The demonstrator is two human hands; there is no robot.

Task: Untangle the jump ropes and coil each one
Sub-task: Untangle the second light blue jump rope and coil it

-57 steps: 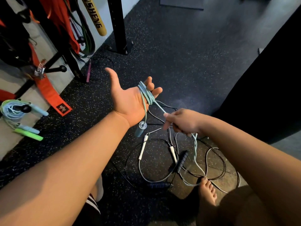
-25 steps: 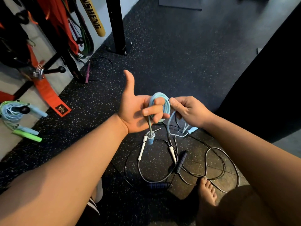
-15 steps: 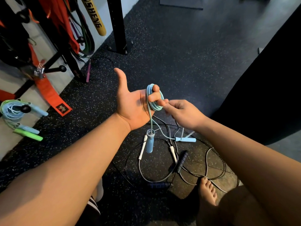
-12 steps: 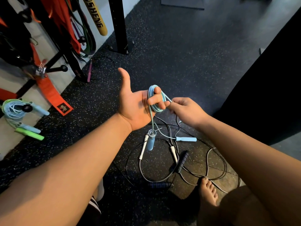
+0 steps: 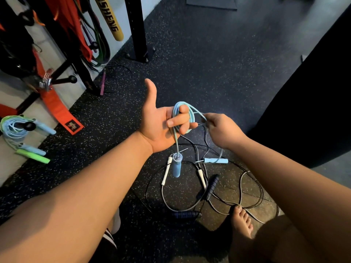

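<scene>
Pale-blue jump rope (image 5: 176,110) sits coiled around the curled fingers of the left grip (image 5: 159,126), thumb raised, with one blue handle (image 5: 176,167) dangling below. The right grip (image 5: 222,130), which touched those fingertips half a second ago, has drawn slightly away, pinching a loose strand. The second blue handle (image 5: 215,160) remains beside the tangled black and white ropes (image 5: 201,177) on the floor (image 5: 209,63).

One head-worn wide-angle view looks steeply down, close over the floor (image 5: 218,59).
</scene>
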